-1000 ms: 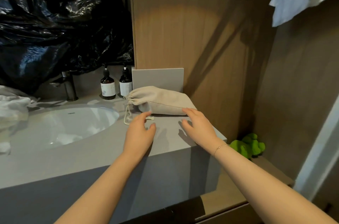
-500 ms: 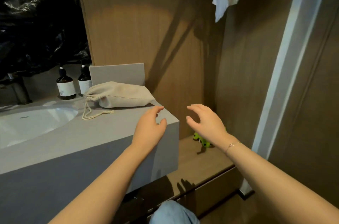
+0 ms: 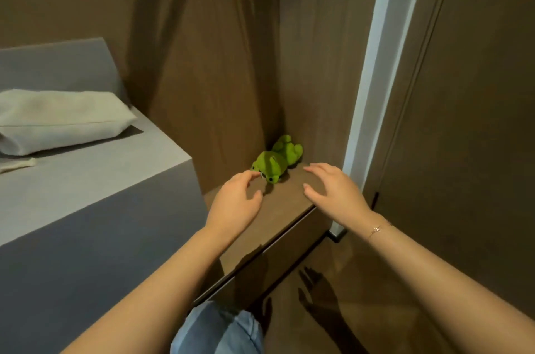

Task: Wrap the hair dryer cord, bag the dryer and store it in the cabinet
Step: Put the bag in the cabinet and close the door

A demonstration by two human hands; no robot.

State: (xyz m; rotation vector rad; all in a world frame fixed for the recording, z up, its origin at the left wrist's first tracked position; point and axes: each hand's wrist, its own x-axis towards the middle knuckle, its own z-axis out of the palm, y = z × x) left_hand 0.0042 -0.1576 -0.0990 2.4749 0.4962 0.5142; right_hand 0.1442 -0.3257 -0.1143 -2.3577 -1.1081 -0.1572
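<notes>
2 empty hands, left [image 3: 234,203] and right [image 3: 335,188], grip apart; plump beige bag [image 3: 60,119] lies on countertop [image 3: 95,177].

bag [image 3: 60,122]: beige | counter [image 3: 95,180]: grey | plush toy [image 3: 276,158]: green | cabinet [image 3: 278,209]: brown woodgrain

Cloth bag [image 3: 60,119] lies on the bench [image 3: 95,177], far left, against a backsplash panel [image 3: 58,64]. Right of the bench, lower down, a shelf [image 3: 278,209]; plush toy [image 3: 276,159] in its back corner. Both hands, left [image 3: 234,203] and right [image 3: 335,188], hover over the shelf, before the toy.
</notes>
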